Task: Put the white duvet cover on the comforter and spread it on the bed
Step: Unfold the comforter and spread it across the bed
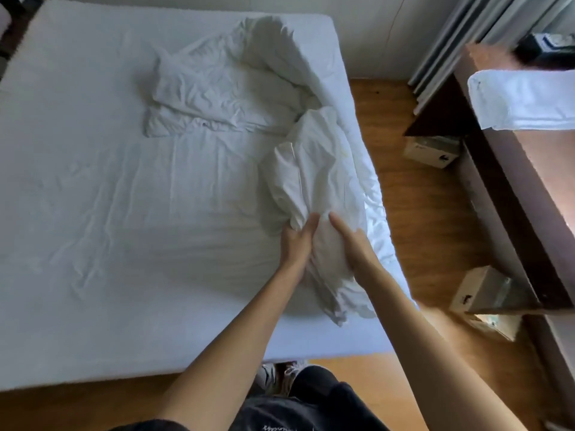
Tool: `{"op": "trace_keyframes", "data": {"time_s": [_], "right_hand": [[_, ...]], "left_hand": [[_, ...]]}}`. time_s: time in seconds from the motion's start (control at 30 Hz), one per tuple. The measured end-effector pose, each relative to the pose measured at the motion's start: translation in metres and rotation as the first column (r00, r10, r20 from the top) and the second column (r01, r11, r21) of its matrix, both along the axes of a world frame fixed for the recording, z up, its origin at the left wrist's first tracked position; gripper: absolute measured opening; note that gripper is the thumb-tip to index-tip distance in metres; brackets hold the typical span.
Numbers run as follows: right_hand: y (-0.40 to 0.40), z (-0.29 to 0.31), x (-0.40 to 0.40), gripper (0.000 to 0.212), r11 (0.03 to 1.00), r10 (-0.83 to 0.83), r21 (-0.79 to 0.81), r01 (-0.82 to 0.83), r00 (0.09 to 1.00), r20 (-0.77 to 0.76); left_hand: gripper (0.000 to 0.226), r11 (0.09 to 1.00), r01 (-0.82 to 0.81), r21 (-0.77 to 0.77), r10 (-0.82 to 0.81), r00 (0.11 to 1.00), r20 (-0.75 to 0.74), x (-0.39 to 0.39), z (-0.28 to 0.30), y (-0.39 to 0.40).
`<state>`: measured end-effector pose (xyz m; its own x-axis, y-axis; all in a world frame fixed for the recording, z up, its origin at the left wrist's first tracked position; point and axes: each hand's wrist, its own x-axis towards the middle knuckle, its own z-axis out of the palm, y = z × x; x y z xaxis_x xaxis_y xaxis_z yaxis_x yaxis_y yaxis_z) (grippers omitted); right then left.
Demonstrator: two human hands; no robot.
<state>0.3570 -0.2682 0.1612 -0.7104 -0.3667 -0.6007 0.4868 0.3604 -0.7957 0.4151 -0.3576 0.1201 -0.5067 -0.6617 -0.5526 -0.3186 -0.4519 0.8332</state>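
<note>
Both hands are gripping a bunched white duvet cover (314, 181) at the bed's (93, 213) near right corner. The left hand (295, 241) is pinching its folds; the right hand (351, 241) is lying against it, fingertips sinking out of sight. Farther back, the comforter (224, 88) is lying crumpled, its edges blending into the sheet.

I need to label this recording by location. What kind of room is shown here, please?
Most likely a bedroom, possibly a hotel or guest room. A bed with a white sheet fills the view, crumpled white bedding lies on it, curtains hang at the far right, and a wooden shelf unit stands beside.
</note>
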Motion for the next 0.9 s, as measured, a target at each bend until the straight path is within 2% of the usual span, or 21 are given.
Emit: {"op": "trace_keyframes", "data": {"time_s": [0.07, 0.1, 0.17, 0.27, 0.33, 0.43, 0.5, 0.6, 0.73, 0.9], "right_hand": [[0.001, 0.002, -0.016, 0.061, 0.999, -0.005, -0.052, 0.004, 1.000, -0.021], [-0.001, 0.003, -0.020, 0.060, 0.998, 0.018, -0.067, -0.019, 1.000, -0.019], [-0.013, 0.002, -0.018, 0.040, 0.987, 0.141, -0.077, -0.142, 0.990, -0.022], [-0.041, -0.004, -0.008, 0.029, 0.968, 0.237, -0.065, -0.243, 0.967, -0.093], [-0.059, -0.006, -0.004, 0.022, 0.976, 0.153, -0.150, -0.157, 0.987, -0.038], [-0.084, 0.000, -0.003, 0.018, 0.962, 0.041, -0.274, -0.006, 0.992, 0.123], [-0.108, 0.005, 0.005, 0.017, 0.947, 0.052, -0.321, -0.006, 0.989, 0.135], [-0.159, 0.012, 0.030, 0.016, 0.928, 0.067, -0.371, -0.023, 0.992, 0.108], [-0.241, 0.003, 0.089, 0.023, 0.927, 0.055, -0.374, -0.019, 0.995, 0.086], [-0.360, -0.028, 0.204, 0.031, 0.958, 0.057, -0.282, -0.040, 0.997, 0.052]], "left_hand": [[0.021, 0.996, 0.066, -0.065, -0.070, 0.996, -0.058, 0.005, 0.006, 0.004], [0.020, 0.990, 0.103, -0.098, -0.110, 0.992, -0.065, 0.008, 0.009, 0.003], [0.022, 0.977, 0.149, -0.151, -0.155, 0.988, -0.028, 0.011, 0.009, -0.008], [0.011, 0.960, 0.177, -0.217, -0.168, 0.984, 0.057, 0.016, 0.011, -0.036], [0.006, 0.970, 0.151, -0.192, -0.146, 0.988, 0.042, 0.020, 0.015, -0.057], [0.017, 0.990, 0.066, -0.121, -0.064, 0.998, 0.018, 0.034, 0.026, -0.095], [0.025, 0.995, 0.037, -0.094, -0.037, 0.999, 0.003, 0.048, 0.033, -0.128], [0.019, 0.990, 0.044, -0.136, -0.048, 0.998, -0.030, 0.076, 0.039, -0.184], [0.017, 0.989, 0.001, -0.149, -0.013, 0.997, -0.080, 0.136, 0.034, -0.256], [0.017, 0.996, -0.001, -0.091, -0.008, 0.995, -0.095, 0.245, 0.007, -0.366]]}}
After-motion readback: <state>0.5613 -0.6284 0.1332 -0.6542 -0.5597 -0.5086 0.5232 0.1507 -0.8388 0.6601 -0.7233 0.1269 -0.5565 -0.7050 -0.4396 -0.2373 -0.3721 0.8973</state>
